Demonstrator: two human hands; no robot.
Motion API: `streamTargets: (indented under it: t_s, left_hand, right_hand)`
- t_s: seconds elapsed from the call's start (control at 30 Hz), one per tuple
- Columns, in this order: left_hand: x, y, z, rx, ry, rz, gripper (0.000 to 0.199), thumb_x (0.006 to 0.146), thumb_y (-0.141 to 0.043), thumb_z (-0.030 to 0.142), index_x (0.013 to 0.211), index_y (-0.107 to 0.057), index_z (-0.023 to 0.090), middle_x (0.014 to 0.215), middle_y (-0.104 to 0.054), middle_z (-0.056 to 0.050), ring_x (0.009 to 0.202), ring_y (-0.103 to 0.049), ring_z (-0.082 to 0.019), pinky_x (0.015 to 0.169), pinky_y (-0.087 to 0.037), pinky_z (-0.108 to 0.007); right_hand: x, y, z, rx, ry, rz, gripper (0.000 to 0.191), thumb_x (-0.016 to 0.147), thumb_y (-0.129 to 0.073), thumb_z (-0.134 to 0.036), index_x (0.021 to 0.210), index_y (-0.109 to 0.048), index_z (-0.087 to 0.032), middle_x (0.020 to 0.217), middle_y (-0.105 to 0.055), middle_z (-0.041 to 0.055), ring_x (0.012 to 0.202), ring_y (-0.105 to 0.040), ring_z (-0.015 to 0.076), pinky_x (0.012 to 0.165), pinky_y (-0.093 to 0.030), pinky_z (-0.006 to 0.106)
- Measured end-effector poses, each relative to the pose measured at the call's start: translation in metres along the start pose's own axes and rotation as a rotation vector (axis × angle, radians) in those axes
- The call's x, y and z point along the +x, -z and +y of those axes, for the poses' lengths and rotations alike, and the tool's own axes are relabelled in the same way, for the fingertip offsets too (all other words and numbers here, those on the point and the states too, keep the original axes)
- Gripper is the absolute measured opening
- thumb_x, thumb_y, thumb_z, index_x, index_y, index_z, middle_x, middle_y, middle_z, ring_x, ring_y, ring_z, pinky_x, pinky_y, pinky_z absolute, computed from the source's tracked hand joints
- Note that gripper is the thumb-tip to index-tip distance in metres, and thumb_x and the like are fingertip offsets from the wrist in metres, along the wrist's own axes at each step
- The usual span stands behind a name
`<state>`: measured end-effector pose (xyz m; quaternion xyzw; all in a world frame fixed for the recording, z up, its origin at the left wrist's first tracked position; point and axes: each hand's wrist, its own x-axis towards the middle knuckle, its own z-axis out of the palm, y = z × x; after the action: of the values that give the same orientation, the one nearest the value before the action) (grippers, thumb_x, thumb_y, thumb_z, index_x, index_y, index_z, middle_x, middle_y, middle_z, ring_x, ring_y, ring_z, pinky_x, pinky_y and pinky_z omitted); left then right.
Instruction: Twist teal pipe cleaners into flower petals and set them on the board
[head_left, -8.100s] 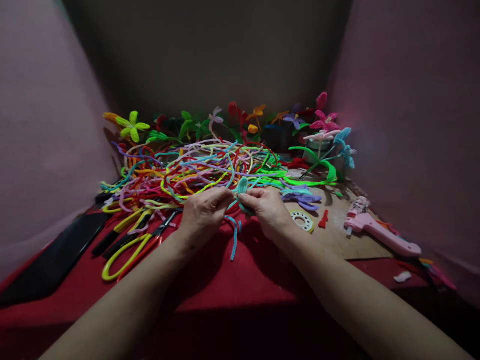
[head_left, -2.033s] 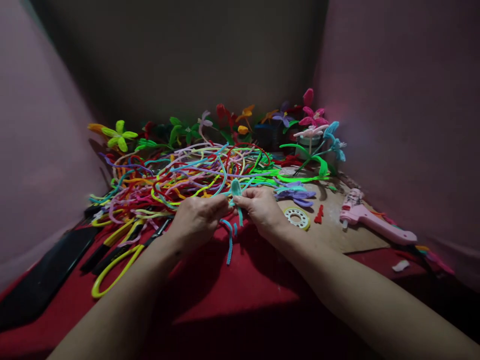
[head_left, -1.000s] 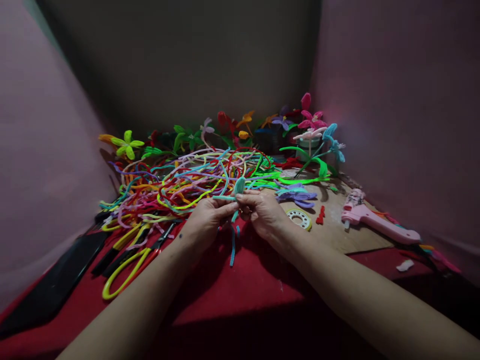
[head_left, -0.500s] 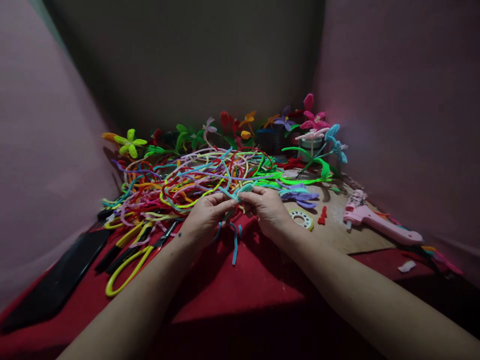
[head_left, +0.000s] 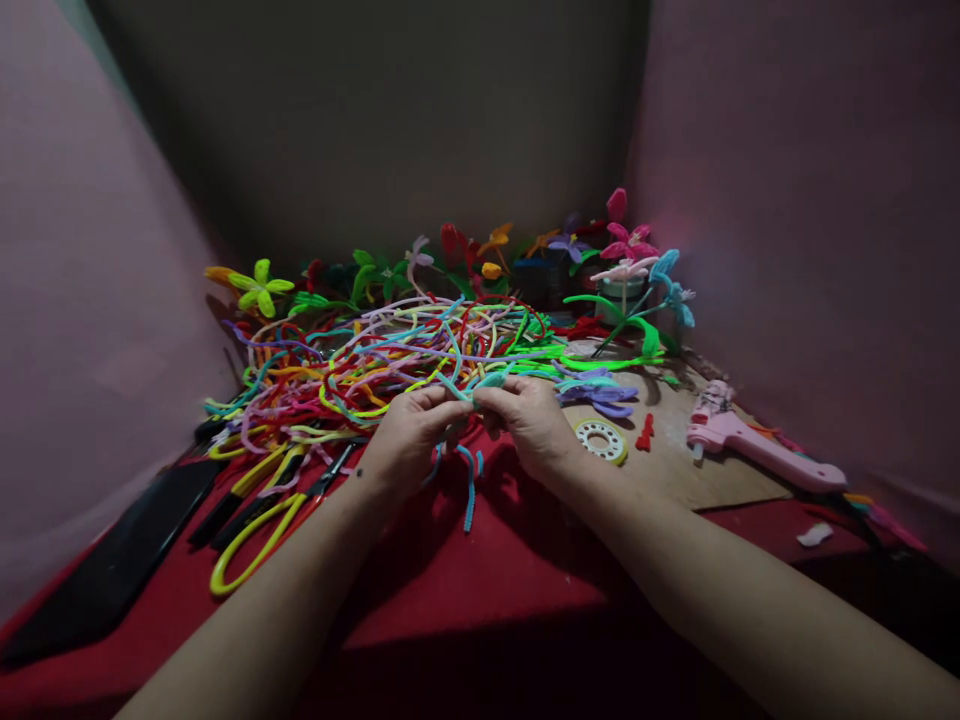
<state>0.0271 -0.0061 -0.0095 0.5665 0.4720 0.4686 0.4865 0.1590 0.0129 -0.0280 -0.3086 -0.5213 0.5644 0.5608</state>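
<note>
Close together at the centre, my left hand point(head_left: 416, 430) and my right hand point(head_left: 529, 415) both pinch a light-blue pipe cleaner piece point(head_left: 491, 380) between thumb and fingers. Its looped part shows just above my right fingertips, and a thin end sticks up to the left. Where the fingertips meet, the join is hidden. Below the hands, short bent blue pipe cleaners point(head_left: 470, 490) lie over the red cloth point(head_left: 480, 580). Right behind the hands spreads a tangled heap of many-coloured pipe cleaners point(head_left: 390, 350).
Yellow-handled scissors point(head_left: 259, 545) and a black flat object point(head_left: 112, 560) lie at the left. To the right are a tape roll point(head_left: 600, 440), a small red piece point(head_left: 645, 432) and a pink glue gun point(head_left: 765, 450) on a brown board point(head_left: 675, 480). Pipe-cleaner flowers point(head_left: 261, 288) line the back.
My right fingers have shifted slightly over the light-blue piece, so a little less of its loop shows. Both hands keep their pinch near the same spot.
</note>
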Motion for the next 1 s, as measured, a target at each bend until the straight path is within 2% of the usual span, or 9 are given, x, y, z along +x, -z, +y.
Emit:
streamTargets:
  t_s: [0.13,0.43,0.6,0.77,0.9,1.0]
  left_hand:
    - [0.0009,0.0049,0.0013,-0.084,0.036,-0.026,0.020,0.066,-0.063,0.020,0.053,-0.049,0.015,0.045,-0.043,0.006,0.041,-0.036,-0.004,0.043,-0.026,-0.020]
    - [-0.0023,0.0048,0.0048,0.056,-0.056,0.006,0.022,0.070,-0.063,0.027,0.057,-0.051,0.014,0.050,-0.045,0.006,0.045,-0.036,-0.005,0.046,-0.027,-0.020]
    - [-0.0013,0.0046,0.0026,-0.081,-0.024,0.026,0.017,0.066,-0.066,0.024,0.061,-0.054,0.014,0.053,-0.045,0.006,0.047,-0.037,-0.005,0.047,-0.028,-0.019]
    - [0.0012,0.0044,-0.0003,-0.183,0.026,0.045,0.015,0.061,-0.070,0.020,0.065,-0.056,0.015,0.057,-0.050,0.005,0.050,-0.043,-0.005,0.051,-0.032,-0.019]
    - [0.0006,0.0039,0.0007,-0.065,-0.027,0.046,0.012,0.062,-0.068,0.021,0.066,-0.058,0.015,0.057,-0.052,0.005,0.051,-0.044,-0.007,0.052,-0.034,-0.020]
    - [-0.0011,0.0056,0.0012,0.186,-0.195,0.071,0.007,0.065,-0.065,0.022,0.067,-0.061,0.016,0.059,-0.052,0.003,0.054,-0.044,-0.009,0.055,-0.035,-0.022]
  right_hand:
    - [-0.0011,-0.0012,-0.0057,-0.020,-0.006,-0.034,0.012,0.062,-0.052,-0.018,0.051,-0.049,-0.015,0.045,-0.043,-0.0057,0.043,-0.037,0.0063,0.045,-0.030,0.021]
    - [0.0014,-0.0005,-0.0061,-0.149,0.005,0.010,0.013,0.062,-0.053,-0.019,0.051,-0.049,-0.015,0.045,-0.043,-0.0056,0.043,-0.036,0.0061,0.044,-0.025,0.022]
    - [0.0008,0.0011,-0.0092,-0.219,0.015,-0.006,0.015,0.063,-0.053,-0.021,0.050,-0.049,-0.015,0.044,-0.043,-0.0056,0.043,-0.036,0.0062,0.044,-0.025,0.022]
    - [-0.0002,-0.0003,-0.0114,-0.171,-0.040,-0.031,0.021,0.062,-0.054,-0.021,0.044,-0.045,-0.015,0.039,-0.042,-0.0058,0.039,-0.037,0.0055,0.041,-0.028,0.020]
    - [0.0017,-0.0006,-0.0081,-0.007,-0.130,-0.058,0.016,0.060,-0.055,-0.018,0.046,-0.050,-0.014,0.040,-0.047,-0.0039,0.035,-0.041,0.0067,0.037,-0.034,0.020]
    - [0.0048,0.0010,-0.0057,0.110,-0.251,-0.067,0.007,0.057,-0.058,-0.016,0.052,-0.055,-0.012,0.045,-0.053,-0.0014,0.036,-0.046,0.0078,0.035,-0.036,0.020]
